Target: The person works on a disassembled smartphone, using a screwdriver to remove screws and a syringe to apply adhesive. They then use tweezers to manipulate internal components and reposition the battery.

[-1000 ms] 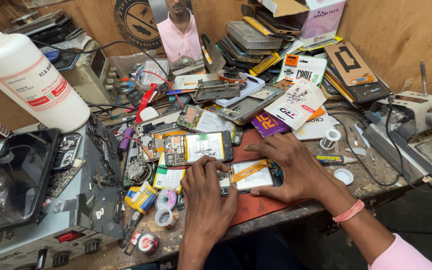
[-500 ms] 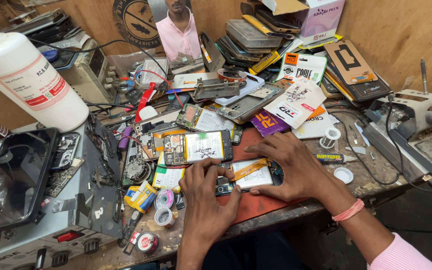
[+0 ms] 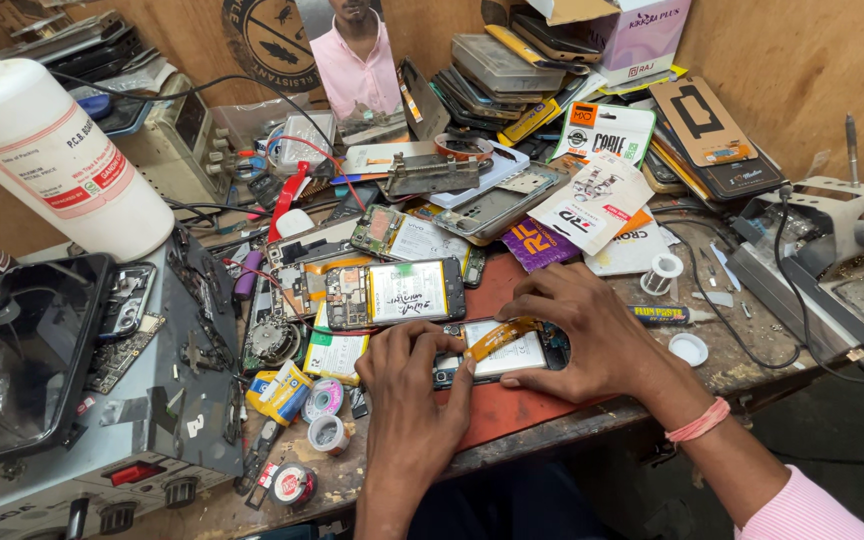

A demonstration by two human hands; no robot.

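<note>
An opened phone (image 3: 500,352) with a white battery and an orange flex cable lies flat on the red mat (image 3: 512,415) at the bench's front edge. My left hand (image 3: 414,388) rests on its left end, fingers pressing down on it. My right hand (image 3: 587,335) covers its right end, with fingertips on the flex cable and the lower edge. A second opened phone (image 3: 395,293) with a pale battery lies just behind, untouched.
A big white bottle (image 3: 47,160) stands at the left above a grey machine (image 3: 152,420). Tape rolls (image 3: 324,418) lie left of my hands. Phone parts, boxes and packets (image 3: 592,200) crowd the back. A soldering stand (image 3: 822,250) sits at the right.
Both hands have stayed on the opened phone; my left fingers have shifted slightly on its left end. The view has tilted a little.
</note>
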